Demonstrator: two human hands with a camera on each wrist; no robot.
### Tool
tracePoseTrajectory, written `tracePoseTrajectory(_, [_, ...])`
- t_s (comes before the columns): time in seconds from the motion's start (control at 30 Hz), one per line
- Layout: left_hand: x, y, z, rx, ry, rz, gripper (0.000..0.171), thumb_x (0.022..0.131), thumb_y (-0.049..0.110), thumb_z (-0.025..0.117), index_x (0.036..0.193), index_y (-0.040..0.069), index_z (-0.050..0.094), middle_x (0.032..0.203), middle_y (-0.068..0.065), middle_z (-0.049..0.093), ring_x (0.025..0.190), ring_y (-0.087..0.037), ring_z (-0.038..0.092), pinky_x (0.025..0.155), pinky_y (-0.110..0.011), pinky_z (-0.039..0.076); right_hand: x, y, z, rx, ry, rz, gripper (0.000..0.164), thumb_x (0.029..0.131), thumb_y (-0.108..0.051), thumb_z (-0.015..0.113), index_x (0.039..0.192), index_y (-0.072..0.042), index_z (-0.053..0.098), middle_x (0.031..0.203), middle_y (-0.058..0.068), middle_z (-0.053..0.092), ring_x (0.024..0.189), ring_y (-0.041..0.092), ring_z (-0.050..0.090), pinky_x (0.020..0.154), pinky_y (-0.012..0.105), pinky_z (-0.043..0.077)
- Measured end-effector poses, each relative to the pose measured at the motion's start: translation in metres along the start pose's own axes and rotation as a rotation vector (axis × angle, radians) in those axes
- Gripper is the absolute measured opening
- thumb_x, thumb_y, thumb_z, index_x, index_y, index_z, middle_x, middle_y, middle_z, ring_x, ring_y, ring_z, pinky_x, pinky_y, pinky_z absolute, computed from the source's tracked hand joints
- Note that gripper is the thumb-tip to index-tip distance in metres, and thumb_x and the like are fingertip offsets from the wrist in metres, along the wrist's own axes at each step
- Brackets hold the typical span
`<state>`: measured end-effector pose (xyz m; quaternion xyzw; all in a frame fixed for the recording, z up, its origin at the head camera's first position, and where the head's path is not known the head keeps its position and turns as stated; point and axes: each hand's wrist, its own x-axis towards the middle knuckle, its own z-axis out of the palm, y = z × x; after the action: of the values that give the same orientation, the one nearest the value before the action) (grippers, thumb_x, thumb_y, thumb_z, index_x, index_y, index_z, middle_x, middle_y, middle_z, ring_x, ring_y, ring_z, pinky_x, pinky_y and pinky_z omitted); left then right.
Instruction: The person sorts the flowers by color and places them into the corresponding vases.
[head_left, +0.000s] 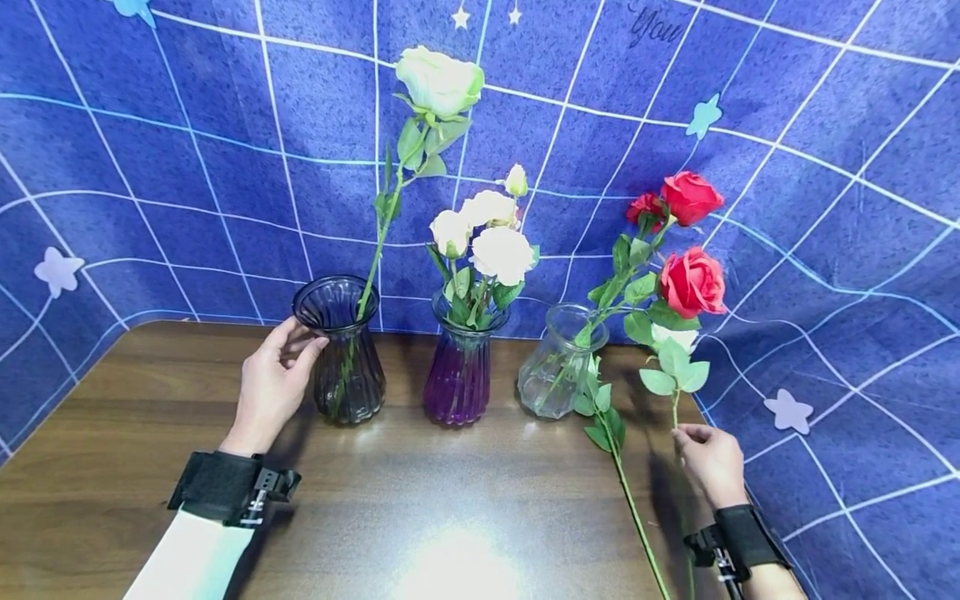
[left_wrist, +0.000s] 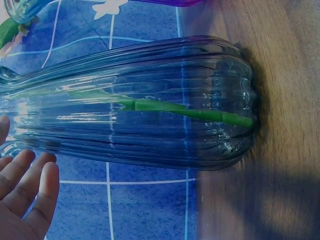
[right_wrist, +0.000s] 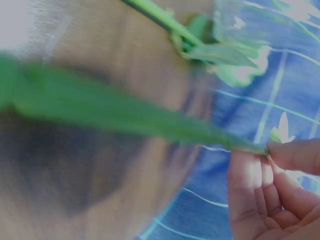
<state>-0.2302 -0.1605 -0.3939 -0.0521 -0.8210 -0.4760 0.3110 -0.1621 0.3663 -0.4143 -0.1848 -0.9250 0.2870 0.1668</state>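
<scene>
My left hand (head_left: pixel 272 387) holds the neck of a dark ribbed glass vase (head_left: pixel 348 375), thumb in front and fingers at its left side. One tall white rose (head_left: pixel 438 82) stands in that vase, its green stem (left_wrist: pixel 160 106) seen through the glass in the left wrist view. At the right, my right hand (head_left: pixel 711 462) pinches the green stem (right_wrist: pixel 125 112) of a white rose (head_left: pixel 677 337) between thumb and fingers. That bloom is partly hidden behind a red rose (head_left: pixel 692 282). The held stem runs down past the hand, over the table's right side.
A purple vase (head_left: pixel 457 379) with several white flowers (head_left: pixel 501 254) stands mid-table. Right of it, a clear vase (head_left: pixel 551 379) holds red roses leaning right. Another leafy stem (head_left: pixel 633 500) lies on the wooden table (head_left: pixel 360 517). Blue patterned cloth (head_left: pixel 225 167) hangs behind.
</scene>
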Motion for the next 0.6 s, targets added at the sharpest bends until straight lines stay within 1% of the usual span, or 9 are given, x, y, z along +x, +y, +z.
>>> tracePoseTrajectory(0.13, [0.0,0.001,0.0,-0.002,-0.001,-0.004,0.028,0.09,0.017,0.063,0.115,0.006,0.062,0.106,-0.013,0.07,0.08,0.021,0.052,0.067,-0.003,0.043,0.001,-0.008,-0.019,0.047,0.076,0.012,0.025,0.085,-0.018,0.064,0.096,0.003,0.071,0.063,0.002,0.067,0.05,-0.003,0.049,0.053,0.018,0.037])
tracePoseTrajectory(0.2, [0.0,0.001,0.0,0.003,0.0,-0.003,0.028,0.09,0.017,0.063,0.116,0.006,0.062,0.106,-0.012,0.07,0.08,0.021,0.052,0.067,-0.003,0.043,0.001,-0.011,-0.029,0.081,0.098,0.027,0.027,0.086,-0.021,0.064,0.099,0.002,0.071,0.058,-0.008,0.065,0.047,-0.007,0.05,0.053,0.015,0.037])
tracePoseTrajectory(0.27, [0.0,0.002,-0.001,0.009,0.001,-0.001,0.029,0.09,0.017,0.063,0.116,0.006,0.061,0.106,-0.012,0.07,0.079,0.021,0.052,0.067,-0.002,0.042,0.002,-0.015,-0.038,0.098,0.135,0.037,0.028,0.086,-0.024,0.064,0.1,-0.001,0.071,0.054,-0.02,0.058,0.047,-0.01,0.048,0.054,0.013,0.035])
tracePoseTrajectory(0.37, [0.0,0.002,-0.001,0.022,0.005,0.0,0.03,0.09,0.018,0.063,0.117,0.007,0.061,0.106,-0.012,0.07,0.079,0.022,0.051,0.066,-0.002,0.041,0.001,-0.021,-0.051,0.145,0.183,0.038,0.028,0.086,-0.024,0.064,0.102,-0.002,0.071,0.05,-0.031,0.049,0.047,-0.012,0.047,0.053,0.011,0.035])
tracePoseTrajectory(0.43, [0.0,0.002,-0.001,0.026,0.005,0.0,0.03,0.09,0.018,0.063,0.118,0.008,0.061,0.106,-0.012,0.07,0.079,0.022,0.051,0.066,-0.002,0.041,0.0,-0.027,-0.058,0.176,0.219,0.025,0.028,0.086,-0.022,0.065,0.101,0.0,0.071,0.049,-0.033,0.046,0.047,-0.012,0.046,0.051,0.011,0.035])
tracePoseTrajectory(0.5, [0.0,0.002,-0.001,0.029,0.004,0.001,0.029,0.09,0.018,0.063,0.117,0.008,0.061,0.106,-0.011,0.07,0.079,0.022,0.051,0.066,-0.002,0.041,0.0,-0.032,-0.066,0.214,0.253,0.016,0.027,0.086,-0.02,0.065,0.101,0.002,0.07,0.049,-0.034,0.046,0.047,-0.012,0.046,0.05,0.01,0.035])
tracePoseTrajectory(0.6, [0.0,0.001,0.0,0.026,0.004,0.001,0.029,0.09,0.019,0.063,0.117,0.009,0.062,0.105,-0.011,0.07,0.079,0.022,0.051,0.066,-0.002,0.041,-0.001,-0.04,-0.076,0.299,0.307,0.012,0.021,0.085,-0.017,0.067,0.097,-0.001,0.072,0.05,-0.034,0.05,0.046,-0.012,0.049,0.049,0.008,0.036])
